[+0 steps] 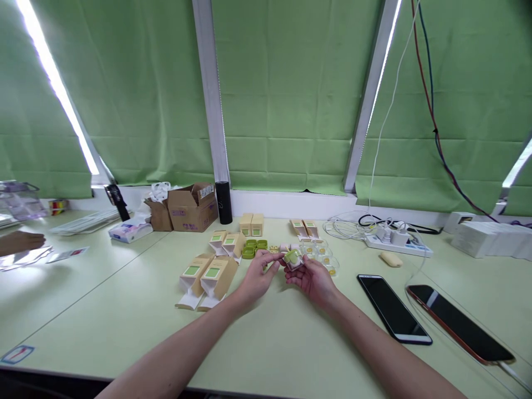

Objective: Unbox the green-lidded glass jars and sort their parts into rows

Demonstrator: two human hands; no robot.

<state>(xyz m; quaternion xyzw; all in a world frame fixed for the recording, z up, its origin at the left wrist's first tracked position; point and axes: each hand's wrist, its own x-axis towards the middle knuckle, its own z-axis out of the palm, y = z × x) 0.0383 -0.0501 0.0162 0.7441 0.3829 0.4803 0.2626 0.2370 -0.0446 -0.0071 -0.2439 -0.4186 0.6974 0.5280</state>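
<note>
Above the table, my right hand [315,281] is closed around a small clear plastic case [294,259] with a light green piece in it. My left hand [258,275] comes in from the other side, its index finger stretched out to the case's left edge and its thumb apart below. A bit of green shows by the left fingers; I cannot tell whether it is held. Just behind the hands are small green open boxes [254,246] and several clear cases with yellow centres [322,252]. Open kraft cartons with green labels [216,277] lie left of my left hand.
More kraft cartons [251,224] stand at the back. A cardboard box [193,208] and black cylinder [223,202] are by the wall. To the right lie two phones [394,307], a power strip [399,244] and white boxes [490,238]. Another person's hand [20,243] is far left.
</note>
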